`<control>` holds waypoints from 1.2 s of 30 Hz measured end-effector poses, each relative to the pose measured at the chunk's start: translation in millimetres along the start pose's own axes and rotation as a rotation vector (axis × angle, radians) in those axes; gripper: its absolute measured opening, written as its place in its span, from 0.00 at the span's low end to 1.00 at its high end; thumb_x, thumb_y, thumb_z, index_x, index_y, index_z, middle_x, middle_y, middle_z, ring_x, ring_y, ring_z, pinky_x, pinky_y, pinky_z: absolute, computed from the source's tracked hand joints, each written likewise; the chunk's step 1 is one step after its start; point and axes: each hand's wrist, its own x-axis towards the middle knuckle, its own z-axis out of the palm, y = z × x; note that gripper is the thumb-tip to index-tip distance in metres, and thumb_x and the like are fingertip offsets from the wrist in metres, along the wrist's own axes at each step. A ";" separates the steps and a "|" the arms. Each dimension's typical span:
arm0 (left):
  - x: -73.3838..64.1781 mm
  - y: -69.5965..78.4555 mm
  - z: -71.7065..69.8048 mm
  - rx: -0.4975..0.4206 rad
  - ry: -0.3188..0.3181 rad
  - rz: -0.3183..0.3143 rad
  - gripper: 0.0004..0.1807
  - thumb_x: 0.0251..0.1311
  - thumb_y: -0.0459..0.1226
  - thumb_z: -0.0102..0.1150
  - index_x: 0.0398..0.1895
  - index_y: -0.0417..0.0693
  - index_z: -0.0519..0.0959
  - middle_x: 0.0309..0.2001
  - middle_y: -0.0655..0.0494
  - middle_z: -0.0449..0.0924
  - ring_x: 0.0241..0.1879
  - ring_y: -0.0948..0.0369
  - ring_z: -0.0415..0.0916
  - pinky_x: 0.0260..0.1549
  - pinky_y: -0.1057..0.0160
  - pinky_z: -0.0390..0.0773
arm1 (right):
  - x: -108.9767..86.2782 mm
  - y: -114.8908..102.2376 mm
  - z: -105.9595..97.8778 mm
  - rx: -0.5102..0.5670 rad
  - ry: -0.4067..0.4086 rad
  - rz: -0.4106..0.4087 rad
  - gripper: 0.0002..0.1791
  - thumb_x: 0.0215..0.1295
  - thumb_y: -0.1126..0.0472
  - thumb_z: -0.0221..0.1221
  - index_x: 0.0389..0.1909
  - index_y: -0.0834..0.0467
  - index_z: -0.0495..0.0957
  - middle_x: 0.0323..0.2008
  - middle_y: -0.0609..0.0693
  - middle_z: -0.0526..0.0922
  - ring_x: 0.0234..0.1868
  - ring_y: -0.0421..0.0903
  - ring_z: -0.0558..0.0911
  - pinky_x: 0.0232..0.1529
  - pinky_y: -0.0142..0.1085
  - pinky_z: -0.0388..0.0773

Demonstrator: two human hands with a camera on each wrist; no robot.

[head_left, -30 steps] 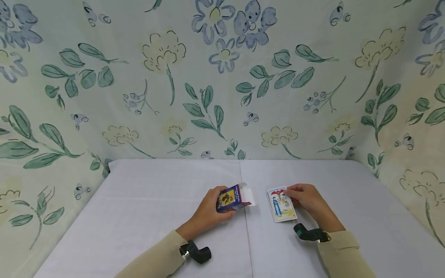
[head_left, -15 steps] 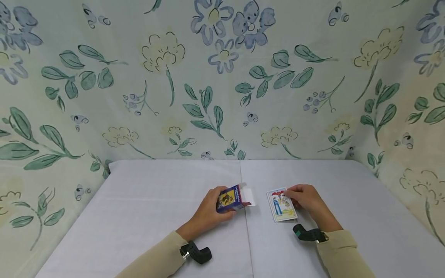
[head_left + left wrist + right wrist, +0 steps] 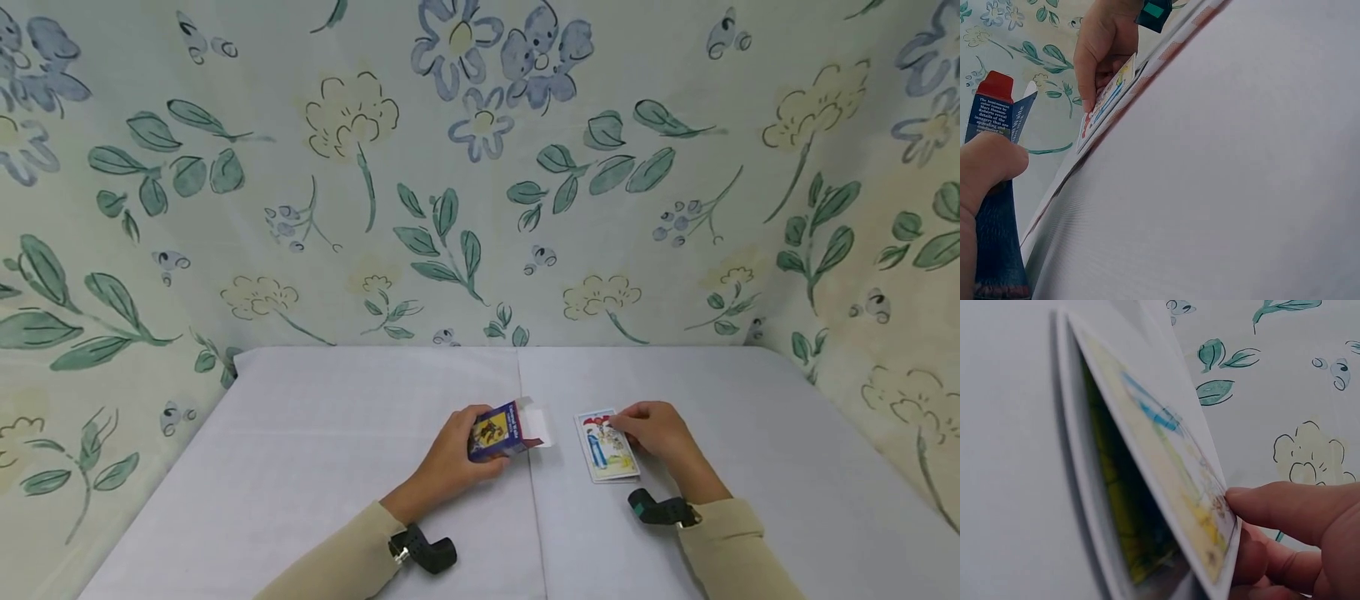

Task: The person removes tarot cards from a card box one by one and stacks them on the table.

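Observation:
In the head view my left hand (image 3: 452, 457) grips a blue and yellow card box (image 3: 492, 432), its end flap open toward the right. The left wrist view shows my thumb laid across the printed side of that box (image 3: 997, 225). To the right, my right hand (image 3: 663, 432) pinches the upper right corner of a picture card (image 3: 611, 448) between thumb and fingers. Seen from the right wrist, this card (image 3: 1179, 469) is tilted up at one edge, with a gap over another card (image 3: 1110, 494) lying face up beneath it.
A white cloth (image 3: 337, 433) with a fold line down its middle covers the table. Floral fabric (image 3: 480, 208) hangs behind and at both sides. Each wrist wears a black camera mount, one by the left cuff (image 3: 423, 550), one by the right (image 3: 663, 507).
My right hand has shifted slightly left, and the top card has moved with it, baring more of the card below along the left and bottom edges. The left hand and box look almost still.

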 end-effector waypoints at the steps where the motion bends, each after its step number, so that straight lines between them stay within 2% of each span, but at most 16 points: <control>1: -0.3 0.0 -0.2 0.001 0.000 -0.001 0.41 0.49 0.52 0.70 0.65 0.53 0.64 0.52 0.58 0.71 0.47 0.62 0.67 0.47 0.59 0.73 | -0.2 0.0 0.7 0.001 0.002 0.000 0.17 0.63 0.56 0.60 0.43 0.67 0.77 0.34 0.58 0.77 0.35 0.51 0.74 0.25 0.28 0.68; 13: -2.3 -1.0 -2.9 0.003 0.005 0.005 0.40 0.49 0.51 0.71 0.65 0.53 0.64 0.51 0.58 0.71 0.47 0.62 0.66 0.46 0.60 0.72 | 2.5 1.0 6.6 -0.060 0.024 -0.028 0.15 0.63 0.57 0.60 0.40 0.67 0.78 0.33 0.59 0.77 0.34 0.51 0.75 0.30 0.34 0.72; 22: -4.2 -1.1 -2.2 -0.007 -0.004 -0.007 0.40 0.49 0.51 0.70 0.65 0.53 0.64 0.52 0.57 0.70 0.47 0.62 0.66 0.47 0.58 0.71 | -0.9 -0.6 8.1 -0.083 0.036 -0.031 0.15 0.63 0.57 0.61 0.40 0.67 0.78 0.33 0.58 0.77 0.34 0.50 0.75 0.28 0.32 0.70; 29: -3.3 0.7 -1.8 0.002 -0.003 -0.005 0.40 0.49 0.51 0.70 0.65 0.53 0.64 0.52 0.58 0.70 0.47 0.62 0.66 0.46 0.59 0.71 | -1.4 -0.5 6.3 -0.091 0.050 -0.047 0.15 0.62 0.57 0.61 0.39 0.67 0.78 0.32 0.59 0.77 0.33 0.51 0.75 0.29 0.34 0.71; 36: -2.3 1.4 -0.7 0.007 -0.003 0.001 0.41 0.49 0.51 0.71 0.65 0.53 0.64 0.52 0.59 0.70 0.47 0.62 0.66 0.46 0.60 0.71 | -4.5 0.4 6.5 -0.092 0.062 -0.047 0.12 0.61 0.59 0.61 0.36 0.65 0.78 0.32 0.58 0.78 0.34 0.52 0.75 0.25 0.31 0.68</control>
